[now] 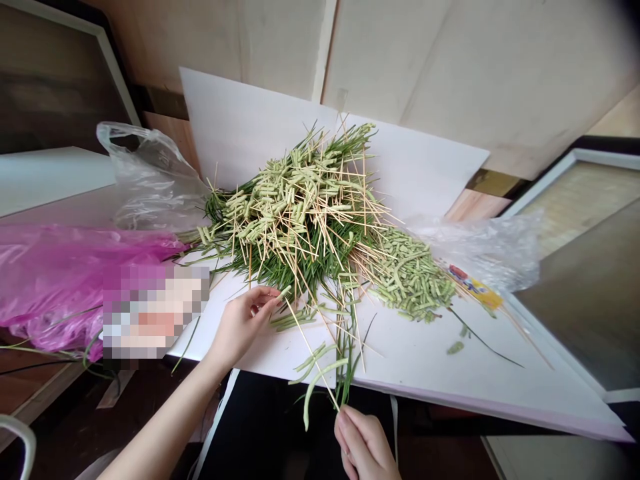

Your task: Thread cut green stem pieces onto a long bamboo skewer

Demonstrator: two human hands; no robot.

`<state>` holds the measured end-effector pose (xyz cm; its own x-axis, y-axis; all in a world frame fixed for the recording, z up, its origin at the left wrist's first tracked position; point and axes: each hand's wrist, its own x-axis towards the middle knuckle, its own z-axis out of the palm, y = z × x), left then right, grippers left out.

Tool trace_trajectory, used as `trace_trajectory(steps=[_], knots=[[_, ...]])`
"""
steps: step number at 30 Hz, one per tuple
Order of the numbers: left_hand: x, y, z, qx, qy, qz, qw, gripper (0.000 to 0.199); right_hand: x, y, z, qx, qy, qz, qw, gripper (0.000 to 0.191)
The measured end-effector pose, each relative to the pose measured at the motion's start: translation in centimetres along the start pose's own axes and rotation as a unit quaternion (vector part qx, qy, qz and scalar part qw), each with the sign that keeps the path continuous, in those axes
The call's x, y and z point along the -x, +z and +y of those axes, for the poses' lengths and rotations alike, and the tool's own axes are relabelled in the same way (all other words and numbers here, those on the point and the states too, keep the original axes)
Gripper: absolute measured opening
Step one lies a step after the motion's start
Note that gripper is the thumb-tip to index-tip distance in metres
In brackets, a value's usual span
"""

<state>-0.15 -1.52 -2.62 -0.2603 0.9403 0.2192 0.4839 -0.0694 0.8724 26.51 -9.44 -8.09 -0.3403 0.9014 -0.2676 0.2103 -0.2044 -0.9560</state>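
My left hand (pixel 250 320) pinches a short green bean piece (pixel 285 293) between thumb and fingertips. A thin wooden skewer (pixel 313 353) slants down from that piece to my right hand (pixel 363 440), whose fingers are closed round its lower end. Beside the skewer, longer green bean pieces (pixel 320 380) hang at the table's front edge. Just beyond my hands rises a big heap of long green leaves (pixel 320 250), topped with many skewers and cut bean pieces (pixel 300 180). More cut pieces (pixel 413 277) form a pile to its right.
At the left lie a pink plastic bag (pixel 75 287) and a clear bag (pixel 150 173). Another clear plastic wrapper (pixel 490 247) rests at the right, by a colourful packet (pixel 475 288). The white board (pixel 450 360) covers the table, and loose leaves overhang its front edge.
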Motion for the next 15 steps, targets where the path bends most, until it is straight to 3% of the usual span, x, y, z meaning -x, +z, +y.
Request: trace_trajectory(steps=[9,15], knots=[[0.05,0.26,-0.32,0.027,-0.005,-0.004,1.000,0.031,-0.43,-0.41,0.40,0.018,-0.015,-0.032,0.999,0.064],[0.12,0.18,-0.23,0.019,-0.008,0.019,1.000,0.034,-0.04,0.11,-0.20,-0.037,0.013,0.006,0.999,0.068]])
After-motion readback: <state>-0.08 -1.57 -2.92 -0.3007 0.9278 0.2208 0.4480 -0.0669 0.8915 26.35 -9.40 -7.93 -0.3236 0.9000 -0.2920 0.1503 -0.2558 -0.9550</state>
